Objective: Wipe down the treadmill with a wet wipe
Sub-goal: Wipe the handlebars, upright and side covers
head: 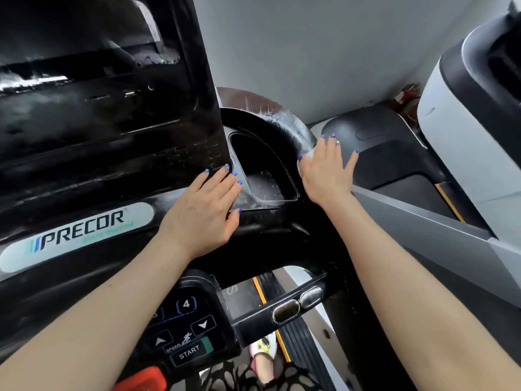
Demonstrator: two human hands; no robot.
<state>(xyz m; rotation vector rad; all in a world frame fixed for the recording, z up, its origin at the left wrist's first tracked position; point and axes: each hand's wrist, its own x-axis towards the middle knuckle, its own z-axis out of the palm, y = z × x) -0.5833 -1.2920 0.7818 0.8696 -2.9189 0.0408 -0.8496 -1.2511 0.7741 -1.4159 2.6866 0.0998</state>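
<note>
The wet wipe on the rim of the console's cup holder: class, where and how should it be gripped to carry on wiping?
Only a pale edge of the wet wipe shows, flattened under the right hand on the cup holder's curved outer rim. Judging by that, grip it from above, thumb inside and fingers over the outer edge, so the wipe wraps the curve. The left hand lies flat on the console.

Gym: Precor treadmill console, second treadmill alongside, grey exercise machine at right.

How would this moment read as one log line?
wiping | right hand presses wet wipe on cup holder rim | left hand flat on console
</note>
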